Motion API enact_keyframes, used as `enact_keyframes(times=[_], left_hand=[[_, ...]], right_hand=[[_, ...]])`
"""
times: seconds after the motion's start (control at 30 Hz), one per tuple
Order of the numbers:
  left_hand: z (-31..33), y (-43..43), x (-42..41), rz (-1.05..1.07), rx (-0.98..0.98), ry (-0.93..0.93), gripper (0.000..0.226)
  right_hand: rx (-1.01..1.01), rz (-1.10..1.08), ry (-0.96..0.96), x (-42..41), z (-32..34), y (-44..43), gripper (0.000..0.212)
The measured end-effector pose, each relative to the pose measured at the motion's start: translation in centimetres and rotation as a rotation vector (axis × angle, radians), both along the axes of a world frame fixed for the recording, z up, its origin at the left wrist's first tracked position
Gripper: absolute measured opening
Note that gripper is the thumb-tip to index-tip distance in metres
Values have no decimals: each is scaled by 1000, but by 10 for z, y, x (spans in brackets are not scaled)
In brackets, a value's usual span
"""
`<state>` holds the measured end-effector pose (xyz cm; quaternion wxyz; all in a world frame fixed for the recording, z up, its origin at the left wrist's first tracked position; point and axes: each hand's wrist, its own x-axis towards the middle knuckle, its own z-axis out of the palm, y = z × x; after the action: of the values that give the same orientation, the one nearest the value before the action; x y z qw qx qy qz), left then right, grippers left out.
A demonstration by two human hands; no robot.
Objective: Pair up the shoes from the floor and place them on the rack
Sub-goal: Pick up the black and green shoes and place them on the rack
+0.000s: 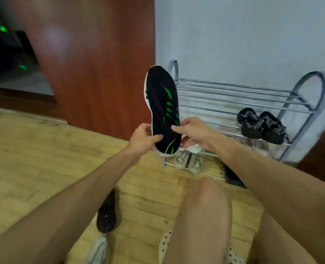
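A metal rack [234, 96] stands at two o'clock against the wall, with a black pair [260, 126] on its middle shelf and a pale pair [188, 161] lower down. At twelve o'clock a black-and-green sneaker [162, 109] hangs upright in the air, pinched at its lower end by the left hand [143, 139] and the right hand [193, 130]. A dark shoe [106, 216] lies on the floor at seven o'clock.

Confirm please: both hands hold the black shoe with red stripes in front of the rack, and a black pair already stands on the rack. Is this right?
Not quite: in the head view the stripes on the black shoe are green, not red. Both hands, left hand and right hand, hold it before the rack, where a black pair stands.
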<state>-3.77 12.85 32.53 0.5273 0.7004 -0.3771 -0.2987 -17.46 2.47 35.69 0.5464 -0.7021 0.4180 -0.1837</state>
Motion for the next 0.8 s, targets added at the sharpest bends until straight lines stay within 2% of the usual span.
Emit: enact_keyframes(times=[0.13, 0.23, 0.37, 0.53, 0.63, 0.8], left_hand=[[-23, 44, 59, 74, 100, 105, 34], [-48, 69, 79, 107, 176, 126, 38], [-94, 93, 95, 151, 248, 196, 47], [-136, 118, 108, 71, 348, 351, 48], [-162, 132, 124, 24, 447, 343, 47], [-230, 160, 152, 137, 630, 271, 32]], right_hand=[[73, 169, 84, 67, -25, 29, 57], [62, 298, 224, 96, -47, 47, 65], [7, 397, 345, 122, -91, 59, 55], [168, 394, 377, 140, -143, 69, 45], [265, 383, 457, 142, -171, 72, 47], [284, 280, 582, 140, -234, 70, 48]])
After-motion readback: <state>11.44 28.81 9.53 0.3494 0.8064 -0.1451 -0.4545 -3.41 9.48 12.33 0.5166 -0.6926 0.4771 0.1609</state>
